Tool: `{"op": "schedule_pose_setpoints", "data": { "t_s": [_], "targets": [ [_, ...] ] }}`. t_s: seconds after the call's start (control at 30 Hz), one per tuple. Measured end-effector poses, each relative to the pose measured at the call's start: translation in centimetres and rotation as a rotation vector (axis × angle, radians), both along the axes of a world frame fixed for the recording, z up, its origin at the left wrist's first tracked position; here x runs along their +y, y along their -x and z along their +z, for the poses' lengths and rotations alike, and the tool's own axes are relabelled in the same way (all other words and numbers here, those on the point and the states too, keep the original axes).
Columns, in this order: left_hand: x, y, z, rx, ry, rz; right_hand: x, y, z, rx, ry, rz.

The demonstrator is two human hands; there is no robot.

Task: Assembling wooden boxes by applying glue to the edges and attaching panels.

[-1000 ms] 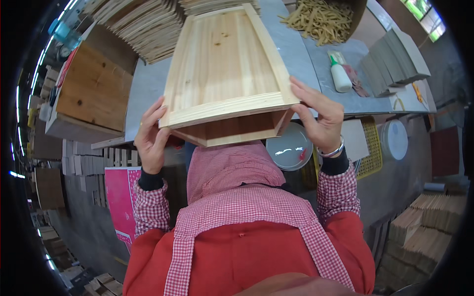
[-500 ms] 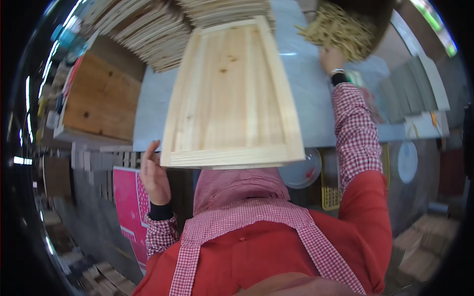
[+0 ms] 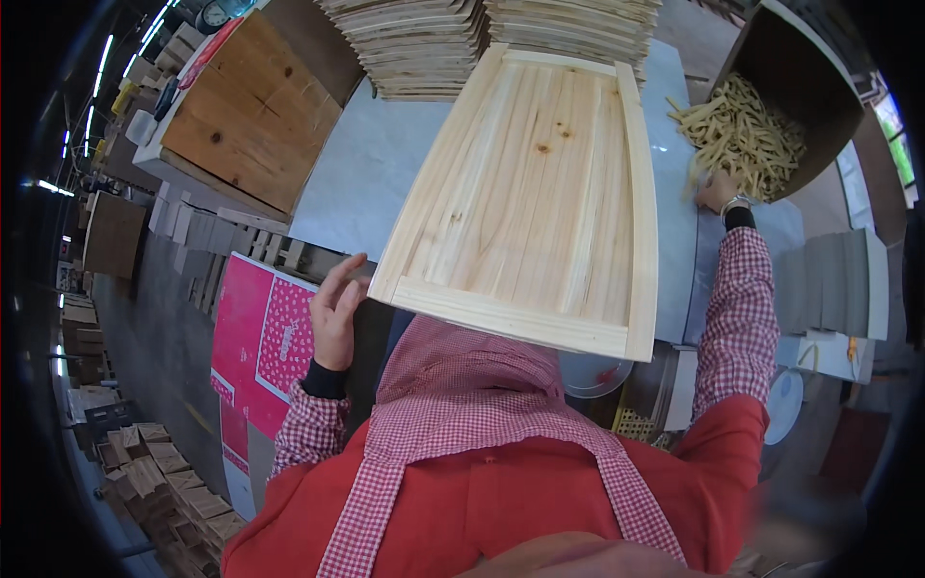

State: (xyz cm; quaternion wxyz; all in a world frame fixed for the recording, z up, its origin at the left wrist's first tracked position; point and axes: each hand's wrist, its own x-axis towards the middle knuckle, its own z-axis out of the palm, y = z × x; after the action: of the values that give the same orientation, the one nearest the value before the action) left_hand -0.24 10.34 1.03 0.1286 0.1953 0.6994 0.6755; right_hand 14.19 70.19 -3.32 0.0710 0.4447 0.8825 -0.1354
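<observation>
The pale wooden tray (image 3: 536, 197), a flat panel of light pine boards framed by raised strips along its edges, lies on the grey tabletop (image 3: 371, 169) with its near end jutting past the tabletop's front edge toward the person. The left hand (image 3: 337, 310) is beside the tray's near left corner, fingers spread and slightly curled, apparently steadying that corner, though actual contact is hard to confirm. The right hand (image 3: 718, 190) is stretched far out to the tabletop's right side, into the heap of short pale wooden sticks (image 3: 737, 135) spilling from a dark brown box (image 3: 805, 82) tipped on its side; whether its fingers are pinched on a stick or only resting among them I cannot tell, since the heap hides them. Judging from this, the tray frame looks assembled, its 3 visible edge strips already in place, and nothing yet lies on its face; the picking of a stick appears to be the step in hand, with whatever fitting follows still undone. The tray's boards are clean and unfinished, with a couple of small knots near the middle and visible lengthwise grain. Behind it, at the tabletop's far edge, stand 2 tall stacks of thin wooden panels (image 3: 482, 34). Off the far left corner sits a larger box of darker wood (image 3: 246, 116), and below the front left edge leans a pink printed carton (image 3: 260, 342).
</observation>
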Motion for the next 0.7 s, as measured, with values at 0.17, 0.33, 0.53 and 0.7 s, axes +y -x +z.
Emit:
{"op": "schedule_pose_setpoints", "data": {
  "t_s": [0.17,0.33,0.53,0.7],
  "targets": [
    [1.1,1.9,1.6,0.092,0.017,-0.133,-0.5,-3.5,3.3,-0.033,-0.215,0.078],
    [0.8,3.0,2.1,0.124,-0.017,-0.181,-2.1,-3.4,10.0,0.35,-0.554,-0.017],
    [1.8,2.5,3.6,0.182,-0.149,-0.216,-4.8,-2.6,13.3,0.219,-0.648,0.014],
    [2.6,3.0,5.4,0.256,-0.166,-0.275,-8.7,-2.9,18.1,0.567,-0.734,0.135]
  ]
}}
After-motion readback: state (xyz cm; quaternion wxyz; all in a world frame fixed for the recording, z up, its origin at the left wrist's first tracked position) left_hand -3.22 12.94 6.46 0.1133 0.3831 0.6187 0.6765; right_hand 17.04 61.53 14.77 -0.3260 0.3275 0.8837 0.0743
